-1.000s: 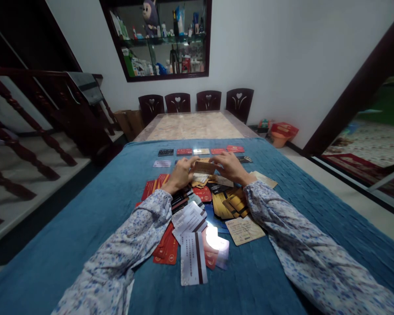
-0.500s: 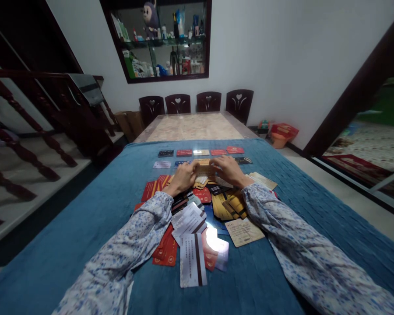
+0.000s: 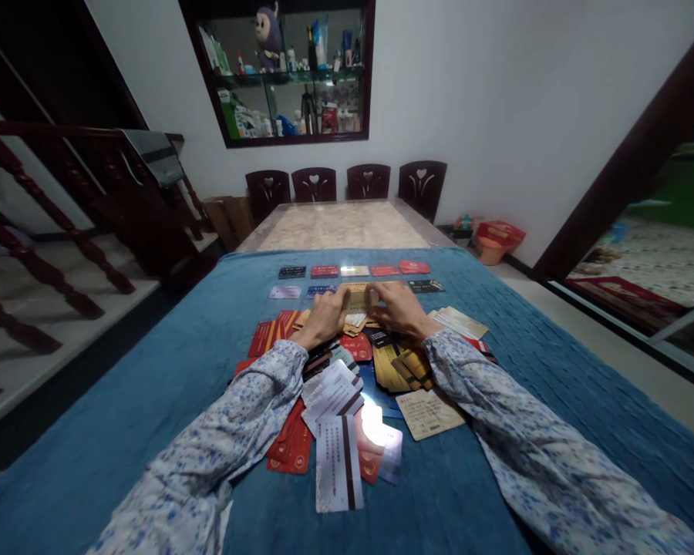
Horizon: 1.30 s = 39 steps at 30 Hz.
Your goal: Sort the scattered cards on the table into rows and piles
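My left hand [image 3: 326, 314] and my right hand [image 3: 400, 310] face each other above the far part of a pile of cards. Between their bent fingertips is a gold card [image 3: 357, 299], gripped at its two short sides; whether it is one card or a small stack I cannot tell. Beneath and around the hands lie red cards [image 3: 356, 347], fanned gold cards [image 3: 394, 368] and a black card [image 3: 380, 337]. Nearer to me are silver cards with dark stripes [image 3: 336, 462], orange-red cards [image 3: 289, 449] and a cream card [image 3: 429, 413].
Beyond the hands, cards lie in two rows, among them a black card [image 3: 292, 272], a red card [image 3: 415, 267] and a pale card [image 3: 284, 292]. A blue cloth [image 3: 167, 370] covers the near table. Chairs [image 3: 368, 181] stand at the far end.
My right hand has dipped slightly, and its fingers have shifted on the gold card's right side. The left hand stays nearly in place. The loose cards look the same.
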Each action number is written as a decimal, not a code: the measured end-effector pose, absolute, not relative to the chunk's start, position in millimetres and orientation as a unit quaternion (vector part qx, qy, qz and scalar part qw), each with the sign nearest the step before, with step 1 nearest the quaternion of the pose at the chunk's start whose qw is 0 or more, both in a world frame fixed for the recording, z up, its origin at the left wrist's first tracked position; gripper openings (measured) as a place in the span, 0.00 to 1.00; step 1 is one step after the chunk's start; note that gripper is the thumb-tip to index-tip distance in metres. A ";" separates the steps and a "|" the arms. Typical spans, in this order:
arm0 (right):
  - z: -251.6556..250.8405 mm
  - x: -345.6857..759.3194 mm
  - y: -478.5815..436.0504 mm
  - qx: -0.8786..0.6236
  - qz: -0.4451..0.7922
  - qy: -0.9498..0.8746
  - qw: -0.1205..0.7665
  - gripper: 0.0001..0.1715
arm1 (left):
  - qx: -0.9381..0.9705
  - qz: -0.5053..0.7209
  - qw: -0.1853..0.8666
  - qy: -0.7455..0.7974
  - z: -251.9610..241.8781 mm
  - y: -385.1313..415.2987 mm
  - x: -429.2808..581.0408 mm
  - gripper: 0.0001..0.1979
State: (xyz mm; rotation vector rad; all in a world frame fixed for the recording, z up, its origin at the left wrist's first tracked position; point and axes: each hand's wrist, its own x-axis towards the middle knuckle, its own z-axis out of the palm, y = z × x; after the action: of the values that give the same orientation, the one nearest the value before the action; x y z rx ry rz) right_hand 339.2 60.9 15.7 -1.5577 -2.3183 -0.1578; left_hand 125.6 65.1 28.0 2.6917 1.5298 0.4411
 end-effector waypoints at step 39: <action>43.6 350.6 72.1 -0.531 -0.055 -0.841 0.087 0.30 | 0.881 0.121 0.028 0.456 47.7 92.2 122.7 0.18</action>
State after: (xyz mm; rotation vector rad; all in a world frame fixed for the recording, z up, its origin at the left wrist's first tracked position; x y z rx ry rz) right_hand 350.6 72.1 43.6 -1.5821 -2.5041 -0.1649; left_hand 122.7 92.2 47.7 2.7211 1.4069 0.3735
